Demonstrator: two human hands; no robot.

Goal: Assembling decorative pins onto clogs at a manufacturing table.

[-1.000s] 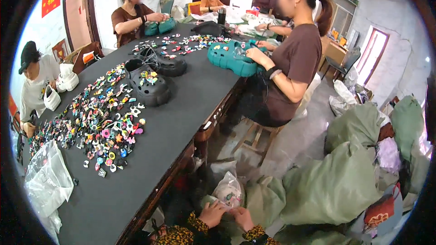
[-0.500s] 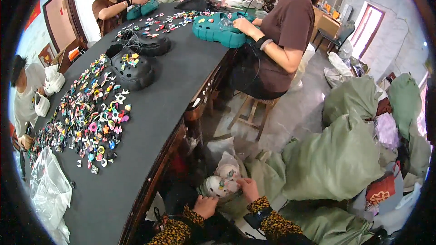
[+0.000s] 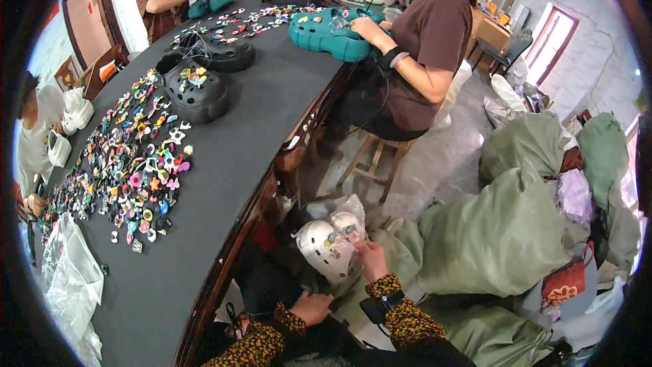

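A pair of white clogs [image 3: 319,248] with small colourful charms on top sits partly in a clear plastic bag [image 3: 352,207], low beside the table. My right hand [image 3: 372,261] is closed in a pinch at the near right side of the clogs; whether it grips shoe or plastic as well is hard to make out. Below them, apart from the shoes, my left hand [image 3: 311,308] rests near my lap, fingers stretched to the right and holding nothing visible.
On my left, a long dark table [image 3: 224,163] bears a heap of colourful shoe charms [image 3: 139,163], black clogs [image 3: 197,95] and a plastic bag [image 3: 71,272]. A co-worker [image 3: 431,47] handles a large teal clog [image 3: 319,32]. Stuffed green sacks [image 3: 492,234] lie to my right.
The white clogs have risen and tipped so more of their tops shows. My left hand has let go of them and dropped lower; my right hand has shifted slightly up with the shoes.
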